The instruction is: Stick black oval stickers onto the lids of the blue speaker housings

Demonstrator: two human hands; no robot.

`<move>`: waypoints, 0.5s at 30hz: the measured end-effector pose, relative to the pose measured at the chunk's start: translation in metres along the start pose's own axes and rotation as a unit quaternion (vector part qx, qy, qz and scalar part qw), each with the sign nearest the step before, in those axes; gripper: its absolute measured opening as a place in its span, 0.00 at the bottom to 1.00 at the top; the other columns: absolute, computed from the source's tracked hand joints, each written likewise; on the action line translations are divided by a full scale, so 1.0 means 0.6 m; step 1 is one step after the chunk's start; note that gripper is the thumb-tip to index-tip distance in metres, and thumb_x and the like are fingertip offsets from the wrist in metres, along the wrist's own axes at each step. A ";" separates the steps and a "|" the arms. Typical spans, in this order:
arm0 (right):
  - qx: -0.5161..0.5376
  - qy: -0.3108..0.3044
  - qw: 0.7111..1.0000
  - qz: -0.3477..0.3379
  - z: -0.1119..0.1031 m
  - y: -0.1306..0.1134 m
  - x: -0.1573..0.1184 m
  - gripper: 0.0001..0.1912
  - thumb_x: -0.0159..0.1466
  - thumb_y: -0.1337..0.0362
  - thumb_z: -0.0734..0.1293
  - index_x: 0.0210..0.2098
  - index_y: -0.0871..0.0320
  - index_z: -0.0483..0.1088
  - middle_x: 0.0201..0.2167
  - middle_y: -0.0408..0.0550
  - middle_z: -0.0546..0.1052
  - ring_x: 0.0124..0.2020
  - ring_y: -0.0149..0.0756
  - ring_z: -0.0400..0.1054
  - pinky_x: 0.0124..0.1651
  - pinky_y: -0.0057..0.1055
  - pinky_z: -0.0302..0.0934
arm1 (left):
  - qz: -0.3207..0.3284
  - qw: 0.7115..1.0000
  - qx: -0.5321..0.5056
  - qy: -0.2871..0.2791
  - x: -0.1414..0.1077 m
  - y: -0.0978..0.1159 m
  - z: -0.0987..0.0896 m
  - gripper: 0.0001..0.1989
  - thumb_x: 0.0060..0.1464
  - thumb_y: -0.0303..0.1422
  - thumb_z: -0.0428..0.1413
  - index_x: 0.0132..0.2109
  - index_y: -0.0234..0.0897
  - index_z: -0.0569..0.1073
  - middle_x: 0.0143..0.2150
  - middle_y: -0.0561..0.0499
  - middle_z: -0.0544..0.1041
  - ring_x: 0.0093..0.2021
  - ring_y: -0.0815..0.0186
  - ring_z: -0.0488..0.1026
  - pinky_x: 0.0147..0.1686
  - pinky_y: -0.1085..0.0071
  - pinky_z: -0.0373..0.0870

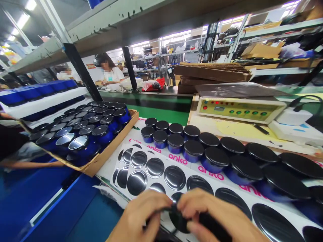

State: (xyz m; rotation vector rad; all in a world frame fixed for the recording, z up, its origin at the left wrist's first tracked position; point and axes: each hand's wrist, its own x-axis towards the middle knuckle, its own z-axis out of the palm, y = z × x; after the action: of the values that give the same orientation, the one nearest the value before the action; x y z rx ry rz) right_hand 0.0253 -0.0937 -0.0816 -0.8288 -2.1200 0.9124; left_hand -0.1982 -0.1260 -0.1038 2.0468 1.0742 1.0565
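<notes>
At the bottom middle, my left hand (145, 215) and my right hand (209, 211) are close together, fingers bent and pinching. Between and beneath them is a dark, glossy piece with a curved edge, blurred and mostly covered by the fingers, so I cannot tell its kind. Just under and beyond my hands lie white sheets with glossy black round stickers (174, 177) in rows. Behind the sheets stand rows of blue jars with black tops (193, 149), on white paper printed with pink "anko" lettering.
A cardboard tray (111, 148) packed with blue jars stands at left, a person's arm (32, 164) beside it. A control box (241, 109) with green buttons sits at back right, near a white adapter (294, 116). Overhead runs a shelf (141, 27) on black posts.
</notes>
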 end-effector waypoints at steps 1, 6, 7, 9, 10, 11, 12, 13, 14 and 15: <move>-0.018 0.017 1.000 0.013 -0.004 0.008 0.004 0.06 0.65 0.69 0.60 0.38 0.51 0.63 0.41 0.44 0.72 0.37 0.30 0.69 0.38 0.23 0.65 | -0.041 0.999 -0.002 0.005 0.003 0.000 0.001 0.15 0.58 0.20 0.45 0.44 0.42 0.70 0.43 0.51 0.77 0.38 0.69 0.76 0.38 0.77 0.73; -0.056 0.017 0.997 0.057 -0.008 0.072 0.001 0.08 0.67 0.68 0.55 0.39 0.53 0.63 0.37 0.46 0.71 0.36 0.33 0.68 0.38 0.30 0.65 | -0.137 0.981 0.083 -0.109 0.034 -0.006 0.029 0.19 0.56 0.22 0.51 0.52 0.46 0.66 0.46 0.54 0.75 0.32 0.67 0.74 0.33 0.72 0.71; -0.052 0.010 0.996 0.065 -0.005 0.082 -0.002 0.09 0.67 0.69 0.54 0.39 0.53 0.63 0.36 0.46 0.71 0.36 0.33 0.68 0.39 0.31 0.65 | -0.114 0.975 0.131 -0.136 0.044 -0.005 0.040 0.21 0.55 0.22 0.54 0.53 0.46 0.64 0.47 0.53 0.75 0.37 0.64 0.74 0.37 0.69 0.71; -0.043 0.004 0.996 0.075 0.003 0.095 -0.007 0.09 0.67 0.70 0.53 0.38 0.54 0.63 0.35 0.46 0.71 0.36 0.34 0.67 0.39 0.32 0.64 | -0.071 0.959 0.207 -0.180 0.065 -0.004 0.057 0.20 0.54 0.24 0.57 0.52 0.42 0.64 0.46 0.51 0.74 0.44 0.59 0.72 0.39 0.66 0.69; -0.040 0.004 0.996 0.078 0.006 0.098 -0.008 0.09 0.67 0.70 0.53 0.37 0.55 0.63 0.35 0.46 0.71 0.35 0.34 0.67 0.39 0.32 0.63 | -0.056 0.950 0.234 -0.199 0.075 -0.003 0.063 0.18 0.53 0.26 0.58 0.50 0.40 0.65 0.45 0.50 0.74 0.44 0.57 0.71 0.38 0.66 0.68; -0.039 0.004 0.996 0.082 0.008 0.100 -0.009 0.09 0.67 0.70 0.54 0.37 0.55 0.63 0.34 0.46 0.71 0.35 0.34 0.67 0.39 0.33 0.63 | -0.043 0.942 0.256 -0.213 0.085 -0.001 0.066 0.15 0.53 0.27 0.59 0.48 0.38 0.66 0.43 0.50 0.74 0.43 0.57 0.71 0.37 0.66 0.67; -0.038 0.004 0.995 0.087 0.010 0.100 -0.009 0.09 0.66 0.70 0.54 0.36 0.55 0.63 0.34 0.46 0.71 0.34 0.34 0.67 0.38 0.32 0.63 | -0.030 0.936 0.271 -0.222 0.094 0.000 0.066 0.14 0.53 0.27 0.59 0.46 0.37 0.66 0.42 0.49 0.73 0.42 0.58 0.70 0.36 0.66 0.66; -0.038 0.005 0.995 0.092 0.010 0.100 -0.008 0.09 0.66 0.70 0.54 0.36 0.55 0.63 0.33 0.46 0.70 0.34 0.34 0.66 0.37 0.32 0.62 | -0.019 0.932 0.282 -0.229 0.101 0.001 0.065 0.12 0.53 0.28 0.60 0.44 0.36 0.66 0.41 0.49 0.73 0.42 0.58 0.69 0.36 0.66 0.66; -0.037 0.006 0.995 0.095 0.010 0.100 -0.008 0.09 0.66 0.70 0.53 0.35 0.56 0.63 0.33 0.45 0.70 0.34 0.33 0.66 0.37 0.32 0.62 | -0.011 0.929 0.287 -0.234 0.107 0.003 0.063 0.12 0.53 0.28 0.60 0.43 0.35 0.66 0.40 0.48 0.72 0.41 0.59 0.68 0.37 0.67 0.65; -0.035 0.005 0.995 0.098 0.009 0.100 -0.007 0.09 0.66 0.70 0.53 0.35 0.56 0.63 0.33 0.45 0.70 0.34 0.33 0.66 0.37 0.32 0.62 | -0.007 0.927 0.289 -0.238 0.111 0.004 0.062 0.12 0.53 0.28 0.60 0.42 0.34 0.66 0.39 0.49 0.71 0.41 0.60 0.68 0.36 0.67 0.65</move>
State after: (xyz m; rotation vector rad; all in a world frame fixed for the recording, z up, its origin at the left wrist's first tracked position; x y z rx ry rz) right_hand 0.0405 -0.0657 -0.1331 -1.0900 -2.0982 0.9350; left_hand -0.1418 -0.0754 -0.0960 2.5567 1.2183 0.1910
